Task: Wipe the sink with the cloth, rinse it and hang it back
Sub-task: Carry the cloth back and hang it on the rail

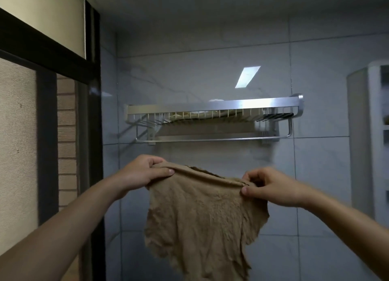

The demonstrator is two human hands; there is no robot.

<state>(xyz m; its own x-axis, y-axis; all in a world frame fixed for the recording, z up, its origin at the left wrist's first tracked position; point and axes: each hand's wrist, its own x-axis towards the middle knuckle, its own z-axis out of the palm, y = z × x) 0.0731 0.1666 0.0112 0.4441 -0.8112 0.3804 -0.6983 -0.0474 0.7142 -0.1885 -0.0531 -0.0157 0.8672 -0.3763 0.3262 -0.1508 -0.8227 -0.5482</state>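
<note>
The cloth (202, 217) is a tan, worn terry rag with frayed, uneven edges and a crinkled surface. It is spread open and hangs in the air, held up by its upper edge only. The left hand (145, 171) pinches the upper left corner and the right hand (271, 186) pinches the upper right corner. Between them the top edge is rolled over and dips slightly. The rest hangs free, narrowing to a ragged tail that runs past the bottom of the view. The cloth is below the towel rail (210, 139) of the metal wall rack (210, 110), apart from it.
</note>
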